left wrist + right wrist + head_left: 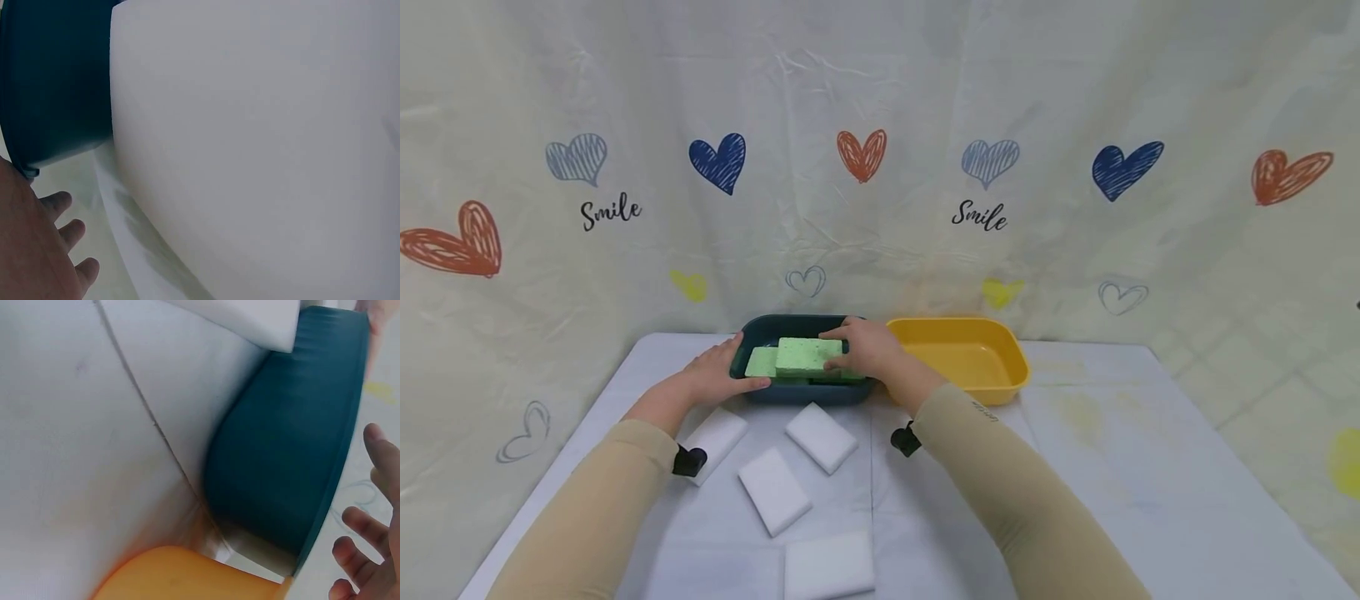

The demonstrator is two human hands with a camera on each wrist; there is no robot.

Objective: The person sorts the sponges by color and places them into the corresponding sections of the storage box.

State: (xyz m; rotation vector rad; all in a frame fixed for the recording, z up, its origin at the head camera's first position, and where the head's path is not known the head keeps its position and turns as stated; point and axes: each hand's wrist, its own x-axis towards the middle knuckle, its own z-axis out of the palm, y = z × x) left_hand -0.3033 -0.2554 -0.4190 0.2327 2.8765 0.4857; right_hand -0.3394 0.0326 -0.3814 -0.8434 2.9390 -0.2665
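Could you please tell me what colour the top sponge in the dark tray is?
The top sponge is light green, seen best in the head view.

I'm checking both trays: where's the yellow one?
In the head view, the yellow tray stands far back on the table, just right of the dark teal tray.

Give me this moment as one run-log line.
left hand on teal tray; right hand at green sponge inside, grip unclear; white blocks on table; yellow tray alongside
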